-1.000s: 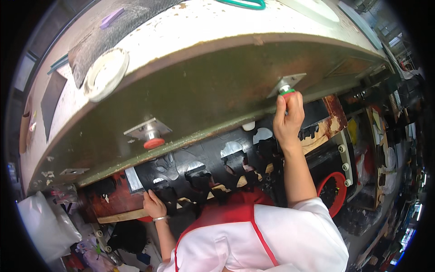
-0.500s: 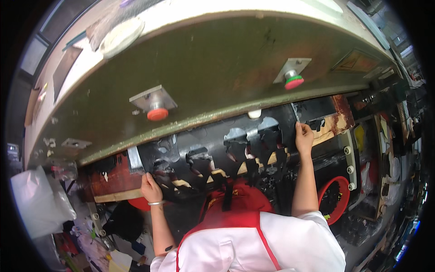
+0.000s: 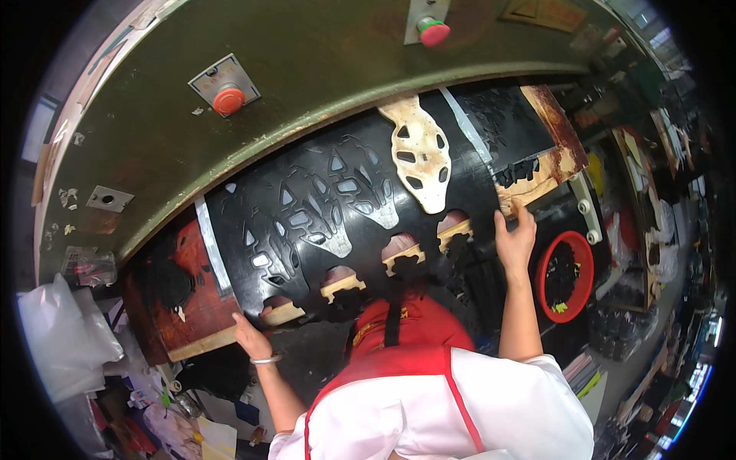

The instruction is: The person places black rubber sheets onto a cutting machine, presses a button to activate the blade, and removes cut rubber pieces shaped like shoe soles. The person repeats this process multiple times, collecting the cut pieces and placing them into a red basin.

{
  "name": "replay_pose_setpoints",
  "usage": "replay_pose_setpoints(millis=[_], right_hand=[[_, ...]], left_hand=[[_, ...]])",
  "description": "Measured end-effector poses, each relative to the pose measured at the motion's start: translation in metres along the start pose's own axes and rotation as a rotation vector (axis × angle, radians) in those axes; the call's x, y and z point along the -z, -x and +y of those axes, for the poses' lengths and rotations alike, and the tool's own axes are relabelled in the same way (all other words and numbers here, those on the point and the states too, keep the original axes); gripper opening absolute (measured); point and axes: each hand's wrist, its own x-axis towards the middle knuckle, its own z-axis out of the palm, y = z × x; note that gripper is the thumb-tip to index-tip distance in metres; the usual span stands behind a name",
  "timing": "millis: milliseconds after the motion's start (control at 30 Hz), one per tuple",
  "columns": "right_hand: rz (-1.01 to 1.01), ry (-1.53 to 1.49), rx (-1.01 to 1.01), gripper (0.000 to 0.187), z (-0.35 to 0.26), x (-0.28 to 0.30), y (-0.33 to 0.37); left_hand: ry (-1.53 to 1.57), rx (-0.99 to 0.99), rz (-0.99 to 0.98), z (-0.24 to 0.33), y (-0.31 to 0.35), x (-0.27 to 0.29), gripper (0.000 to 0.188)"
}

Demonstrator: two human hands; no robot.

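Note:
A black sheet (image 3: 360,245), with cut outlines and grey slots in it, lies across a reddish-brown board (image 3: 207,307). Its near edge is notched, and board shows through the notches. On the sheet's right half rests a cream-coloured, pointed flat piece (image 3: 424,165) with several cutouts. My left hand (image 3: 251,337) is by the sheet's near left corner, its fingers stretched toward the board's front edge. Beside the sheet's right edge, my right hand (image 3: 516,232) is open, thumb and fingers apart, close to the board's front edge. Neither hand visibly holds anything.
Beyond the sheet stands a green machine beam (image 3: 307,115) with a red button (image 3: 228,100) and a pinkish-red button (image 3: 433,32). A red basket (image 3: 566,277) holding black scraps is at right. Clear plastic bags (image 3: 65,330) hang at left.
The sheet, earlier with black pieces dangling at its near edge, now lies flat with its outlines showing. The cream piece has come into view. Both hands have let go of the sheet's edges.

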Motion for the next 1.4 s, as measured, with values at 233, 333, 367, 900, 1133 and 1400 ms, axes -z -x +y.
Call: replay_pose_setpoints(millis=[233, 333, 367, 900, 1133, 1400], right_hand=[[-0.51, -0.124, 0.379, 0.114, -0.062, -0.016, 0.006], [-0.365, -0.24, 0.359, 0.104, -0.064, -0.013, 0.022], [-0.344, -0.324, 0.332, 0.099, -0.06, -0.008, 0.028], [-0.757, -1.693, -0.644, 0.095, 0.018, 0.087, 0.022], [-0.5, -1.522, -0.401, 0.089, 0.094, 0.116, 0.013], [-0.293, -2.531, -1.02, 0.083, 0.158, 0.117, 0.024]], left_hand=[[-0.2, -0.263, 0.263, 0.018, 0.005, 0.026, 0.026], [-0.042, -0.217, 0.109, 0.045, 0.035, 0.009, 0.025], [-0.027, -0.294, 0.018, 0.056, 0.045, 0.0, 0.025], [0.008, -0.093, -1.012, 0.209, 0.171, -0.236, 0.04], [-0.071, -0.055, -0.853, 0.17, 0.183, -0.209, 0.023], [0.185, -0.761, -0.778, 0.173, 0.2, -0.203, 0.105]])
